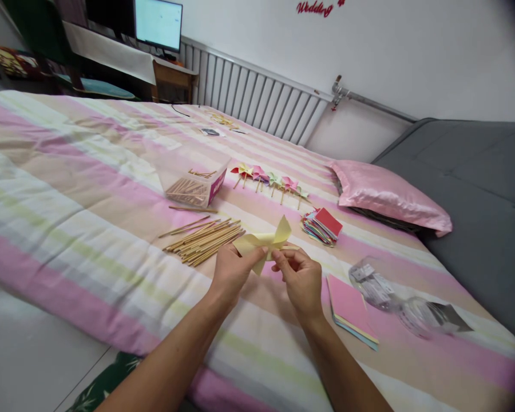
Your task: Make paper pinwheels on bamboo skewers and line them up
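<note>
A pale yellow paper pinwheel is held up over the bed between my two hands. My left hand is closed on its left side, thumb pressed at the middle. My right hand pinches at the pinwheel's centre from the right; a thin stick seems to lie along its fingers, mostly hidden. Just left of my hands is a pile of wooden sticks. Beyond them several finished paper pinwheels on sticks lie in a row. A stack of small coloured paper squares lies to the right.
A clear plastic box with more sticks stands beyond the pile. At the right are larger coloured sheets and clear round plastic containers. A pink pillow rests by the grey headboard. Everything lies on a striped bedspread.
</note>
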Demonstrator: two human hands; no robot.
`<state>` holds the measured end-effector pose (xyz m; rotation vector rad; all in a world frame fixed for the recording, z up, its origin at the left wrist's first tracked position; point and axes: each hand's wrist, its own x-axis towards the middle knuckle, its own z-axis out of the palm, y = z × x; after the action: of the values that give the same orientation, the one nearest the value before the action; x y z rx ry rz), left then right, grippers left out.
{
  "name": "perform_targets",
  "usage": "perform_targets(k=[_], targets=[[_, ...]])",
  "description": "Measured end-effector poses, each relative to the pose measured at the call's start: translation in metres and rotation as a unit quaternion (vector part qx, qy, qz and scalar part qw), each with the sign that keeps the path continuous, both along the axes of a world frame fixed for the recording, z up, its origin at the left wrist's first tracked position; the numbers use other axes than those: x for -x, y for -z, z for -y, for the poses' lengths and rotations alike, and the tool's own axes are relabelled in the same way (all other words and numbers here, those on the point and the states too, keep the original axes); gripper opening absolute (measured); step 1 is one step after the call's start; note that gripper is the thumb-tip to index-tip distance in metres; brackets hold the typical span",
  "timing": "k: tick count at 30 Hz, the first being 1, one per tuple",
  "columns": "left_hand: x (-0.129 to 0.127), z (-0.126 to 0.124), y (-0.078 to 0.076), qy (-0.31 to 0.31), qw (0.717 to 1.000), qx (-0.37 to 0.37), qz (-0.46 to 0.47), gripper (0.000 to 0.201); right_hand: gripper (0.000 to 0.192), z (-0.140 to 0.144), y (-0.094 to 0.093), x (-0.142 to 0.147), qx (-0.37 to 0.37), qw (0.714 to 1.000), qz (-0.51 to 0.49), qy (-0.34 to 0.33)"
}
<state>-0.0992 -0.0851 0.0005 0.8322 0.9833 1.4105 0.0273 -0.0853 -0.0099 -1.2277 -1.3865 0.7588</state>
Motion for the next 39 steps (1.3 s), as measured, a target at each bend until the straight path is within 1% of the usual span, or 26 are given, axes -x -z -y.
perform_targets(k=[4,8,17,21,26,31,39], targets=[[-0.0007,0.0006,0.0011,-0.006,1.0,0.004,-0.002,0.014,0.024,-0.0001,-0.0004,0.0004,0.015,1.0,-0.004,-0.01],[-0.0014,0.0009,0.0001,-0.016,1.0,0.001,0.003,0.018,0.025,-0.0006,-0.0003,0.0002,0.019,1.0,-0.007,-0.016],[0.0007,0.0008,0.0024,0.012,1.0,-0.006,-0.009,0.014,0.025,-0.0019,0.0003,-0.0004,0.012,1.0,-0.007,-0.009],[0.0007,0.0009,0.0023,0.008,1.0,-0.011,-0.015,0.012,0.023,-0.0015,0.0004,-0.0006,0.011,1.0,-0.012,-0.009],[0.0,0.0011,-0.0006,0.004,1.0,0.006,-0.021,0.01,0.021,-0.0018,0.0005,-0.0011,0.004,1.0,-0.013,-0.016],[-0.0008,0.0012,-0.0018,0.003,1.0,0.009,-0.023,0.012,0.022,-0.0018,0.0019,-0.0019,-0.004,1.0,0.001,-0.005],[-0.0017,-0.0006,0.0047,0.016,0.999,-0.002,-0.031,0.02,0.023,-0.003,0.001,-0.0032,-0.015,0.999,0.044,0.02]])
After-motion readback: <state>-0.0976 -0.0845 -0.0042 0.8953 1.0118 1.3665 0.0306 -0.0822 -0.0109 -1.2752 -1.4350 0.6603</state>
